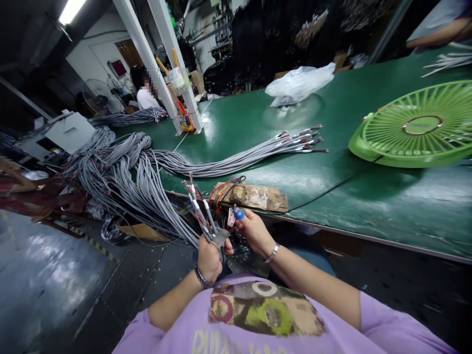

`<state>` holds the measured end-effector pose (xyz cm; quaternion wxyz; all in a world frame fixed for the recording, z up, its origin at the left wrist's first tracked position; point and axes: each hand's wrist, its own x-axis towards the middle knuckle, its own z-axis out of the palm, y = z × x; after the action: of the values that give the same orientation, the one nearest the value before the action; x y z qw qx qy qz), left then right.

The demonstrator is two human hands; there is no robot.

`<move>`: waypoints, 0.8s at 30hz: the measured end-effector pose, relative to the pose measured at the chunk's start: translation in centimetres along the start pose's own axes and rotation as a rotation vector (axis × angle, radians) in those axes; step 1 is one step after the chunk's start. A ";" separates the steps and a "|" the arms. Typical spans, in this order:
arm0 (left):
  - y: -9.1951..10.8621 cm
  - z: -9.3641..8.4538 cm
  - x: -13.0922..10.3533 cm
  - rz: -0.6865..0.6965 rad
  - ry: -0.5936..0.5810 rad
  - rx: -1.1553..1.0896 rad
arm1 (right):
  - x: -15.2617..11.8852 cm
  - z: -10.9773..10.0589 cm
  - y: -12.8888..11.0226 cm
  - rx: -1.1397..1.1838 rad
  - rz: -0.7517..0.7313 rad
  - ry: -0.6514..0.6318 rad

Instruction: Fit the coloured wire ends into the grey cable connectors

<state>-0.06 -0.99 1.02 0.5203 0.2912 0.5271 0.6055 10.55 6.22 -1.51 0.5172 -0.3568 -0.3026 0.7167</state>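
My left hand (209,259) is closed round the ends of several grey cables (173,216). Their stripped tips, with white sleeves and thin coloured wires (201,204), fan upward above the fist. Just to the right, my right hand (254,232) has its fingers pinched together and wears a blue fingertip cover (239,213). A small pale pink piece (231,217) shows at those fingertips, close to the wires; its kind is too small to tell. Beyond both hands, a worn wooden block (261,196) lies at the table edge with red and black wire at its left end.
A large heap of grey cables (110,157) hangs over the green table (228,118) at left. Another cable bundle (236,160) lies across it. A green fan (416,125) trails a black cord at right. White posts (155,64), a plastic bag (298,83) and other people are farther back.
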 end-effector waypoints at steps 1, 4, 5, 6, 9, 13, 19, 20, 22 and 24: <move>0.0 0.0 0.0 -0.006 0.004 0.004 | 0.1 -0.1 0.1 -0.048 -0.055 0.048; -0.1 0.0 0.2 -0.023 0.019 0.020 | 0.0 -0.3 0.2 -0.156 -0.097 0.059; -0.2 0.0 0.2 -0.022 0.022 0.022 | -0.1 -0.3 0.2 -0.191 -0.095 0.041; -0.2 0.0 0.2 -0.020 0.024 0.022 | -0.2 -0.3 0.1 -0.222 -0.096 0.022; -0.3 -0.1 0.2 -0.010 0.020 0.004 | -0.5 -0.2 -0.1 -0.252 -0.092 -0.008; -0.4 -0.3 0.1 0.006 0.004 -0.005 | -0.5 -0.4 -0.3 -0.213 -0.016 -0.019; -0.5 -0.1 0.3 0.009 -0.002 0.000 | -0.3 -0.4 -0.4 0.001 0.162 -0.158; -0.4 -0.1 0.3 0.006 0.000 0.002 | -0.3 -0.3 -0.4 0.068 0.193 -0.185; -0.3 0.0 0.3 -0.005 0.010 0.012 | -0.1 -0.2 -0.3 0.175 0.230 -0.199; -0.3 0.1 0.3 -0.018 0.019 0.032 | 0.0 0.0 -0.2 0.229 0.230 -0.170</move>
<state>0.00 -0.74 0.74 0.5161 0.2888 0.5443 0.5950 10.62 6.29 -1.37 0.4417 -0.2658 -0.2191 0.8284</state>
